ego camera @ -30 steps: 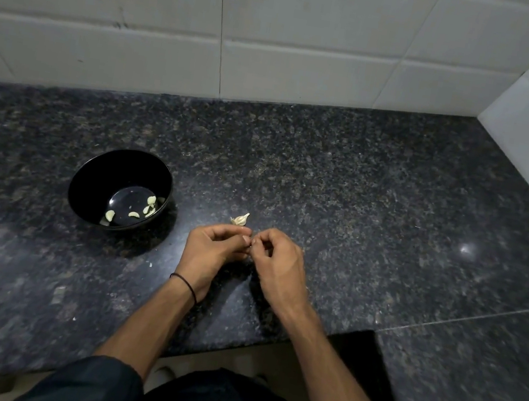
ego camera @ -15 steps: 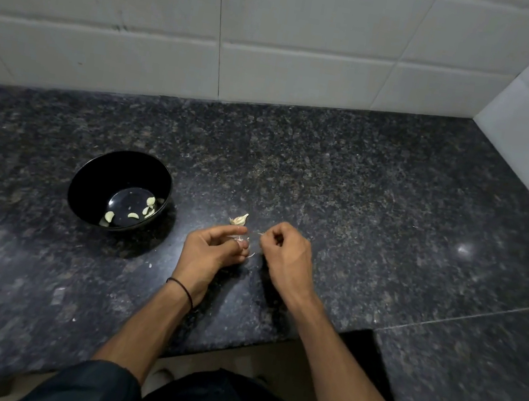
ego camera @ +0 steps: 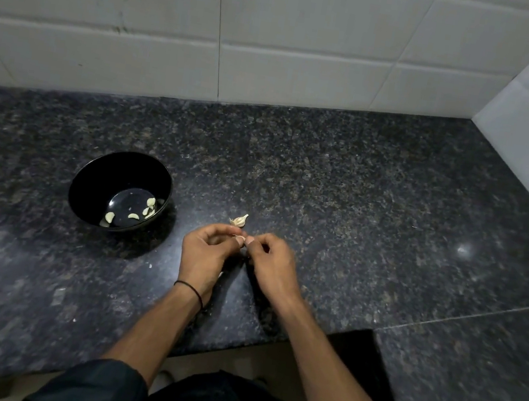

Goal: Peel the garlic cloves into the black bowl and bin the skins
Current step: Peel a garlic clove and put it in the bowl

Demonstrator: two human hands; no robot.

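Two bare hands meet over a kitchen counter, both working one small pale garlic clove (ego camera: pixel 240 238): the left hand (ego camera: pixel 204 253), a thin black cord band (ego camera: pixel 190 287) at its wrist, curls its fingers and pinches the clove between thumb and forefinger, while the right hand (ego camera: pixel 272 264), fingers likewise curled, nips at the clove's near end with its fingertips, apparently stripping skin. The clove is too small and too covered to tell which way its long axis runs. Just beyond the fingertips, a papery, unpeeled garlic piece (ego camera: pixel 239 220) lies apart on the dark speckled granite countertop (ego camera: pixel 360 198), its pointed tip angled away and to the right. The round glossy black bowl (ego camera: pixel 88 169) stands near, to the left of the hands and slightly farther from the person, so the left hand is the nearer one for the drop; the move looks like a short carry leftward over the rim. Several peeled cream-coloured cloves (ego camera: pixel 131 214) already lie in the bowl's bottom, suggesting the job is well under way, with at least the piece on the counter left to do. White glazed wall tiles (ego camera: pixel 317 35) back the counter. No bin appears in view.
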